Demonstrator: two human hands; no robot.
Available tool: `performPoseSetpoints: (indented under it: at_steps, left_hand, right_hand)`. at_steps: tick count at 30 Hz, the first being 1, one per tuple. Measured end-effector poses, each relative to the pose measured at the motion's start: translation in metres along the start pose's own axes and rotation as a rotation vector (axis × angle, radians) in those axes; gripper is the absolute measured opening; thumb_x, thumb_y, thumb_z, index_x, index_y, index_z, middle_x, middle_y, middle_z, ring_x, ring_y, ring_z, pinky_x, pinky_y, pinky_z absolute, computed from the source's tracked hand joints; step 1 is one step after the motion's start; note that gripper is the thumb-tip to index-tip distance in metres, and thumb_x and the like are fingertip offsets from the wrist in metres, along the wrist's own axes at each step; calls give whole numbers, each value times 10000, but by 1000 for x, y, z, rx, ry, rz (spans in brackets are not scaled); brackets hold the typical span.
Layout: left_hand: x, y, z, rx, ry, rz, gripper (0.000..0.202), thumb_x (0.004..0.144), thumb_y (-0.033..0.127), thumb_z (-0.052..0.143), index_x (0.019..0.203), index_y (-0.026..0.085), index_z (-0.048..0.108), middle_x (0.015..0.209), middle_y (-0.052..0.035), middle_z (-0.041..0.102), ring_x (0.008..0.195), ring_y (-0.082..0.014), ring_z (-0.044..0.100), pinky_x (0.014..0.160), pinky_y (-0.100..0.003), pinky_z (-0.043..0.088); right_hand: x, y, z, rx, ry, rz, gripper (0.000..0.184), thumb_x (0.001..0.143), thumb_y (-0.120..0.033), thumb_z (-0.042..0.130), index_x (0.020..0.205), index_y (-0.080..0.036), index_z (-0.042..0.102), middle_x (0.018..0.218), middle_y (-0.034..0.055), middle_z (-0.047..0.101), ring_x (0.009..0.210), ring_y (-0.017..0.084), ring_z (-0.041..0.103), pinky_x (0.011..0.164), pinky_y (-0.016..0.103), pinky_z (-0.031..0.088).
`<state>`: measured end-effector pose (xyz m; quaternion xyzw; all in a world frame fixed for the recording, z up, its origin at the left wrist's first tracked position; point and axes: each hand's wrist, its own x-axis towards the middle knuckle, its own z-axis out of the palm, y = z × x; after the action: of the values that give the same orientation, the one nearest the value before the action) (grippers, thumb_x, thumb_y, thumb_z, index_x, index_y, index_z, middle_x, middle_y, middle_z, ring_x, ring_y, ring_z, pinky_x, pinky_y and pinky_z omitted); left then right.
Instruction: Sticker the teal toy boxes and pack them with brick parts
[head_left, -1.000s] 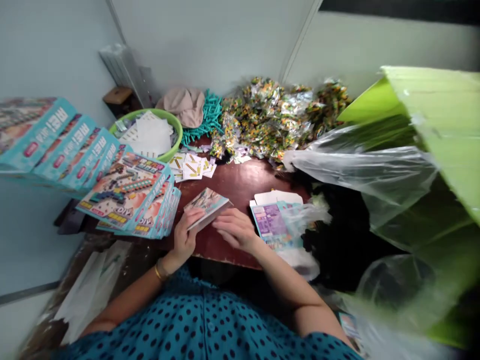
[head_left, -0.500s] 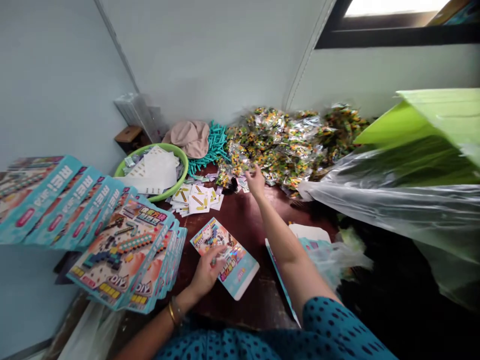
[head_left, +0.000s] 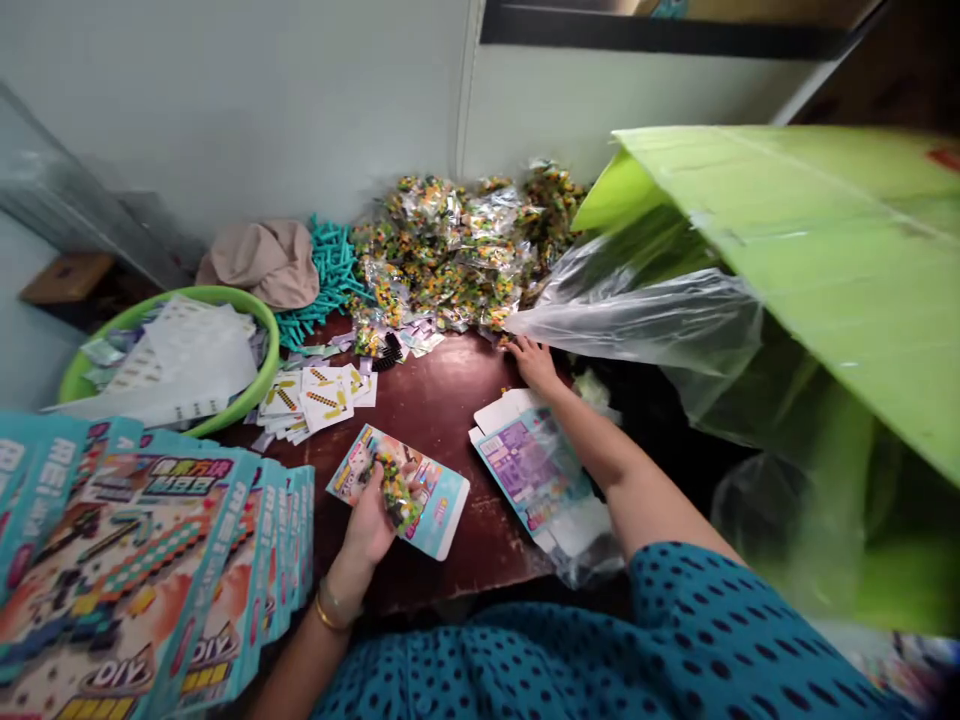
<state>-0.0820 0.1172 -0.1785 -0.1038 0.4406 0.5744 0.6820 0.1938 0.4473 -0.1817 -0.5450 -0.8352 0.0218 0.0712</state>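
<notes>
My left hand [head_left: 370, 527] lies on a flat teal box [head_left: 442, 497] at the near part of the dark wooden table [head_left: 442, 395], its fingers closed on a small clear packet of coloured pieces [head_left: 397, 497]. My right hand [head_left: 534, 362] is stretched out to the far side, fingers spread on the table by the edge of a clear plastic bag [head_left: 645, 320]. It holds nothing that I can see. Just beyond it lies a heap of similar packets [head_left: 457, 245].
Fanned teal DIY boxes [head_left: 150, 560] crowd the near left. A green basin [head_left: 262, 330] holds white sheets, with small printed cards [head_left: 315, 395] beside it. Teal sticks [head_left: 330, 275] and a beige cap [head_left: 262, 260] lie at the back. Flat boxes in plastic [head_left: 532, 465] and a green carton [head_left: 810, 260] fill the right.
My left hand now holds a packet over the flat box. My right hand has drawn back from the heap of packets and moved right to the bag's edge. The view swung right.
</notes>
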Motion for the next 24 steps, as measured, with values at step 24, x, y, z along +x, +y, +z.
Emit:
performPoseSetpoints:
  at_steps: [24]
  left_hand:
    - [12,-2,-31,-151,-336,-111,415,909,515,633,1010,127,740,849,-88,772,728,-203,707,780,-317,522]
  right_hand:
    - [-163,-208,-54,803,-538,-1224,362,932,-167,546,1259,-214,694,1269,114,714,1320,232,592,1150,473,441]
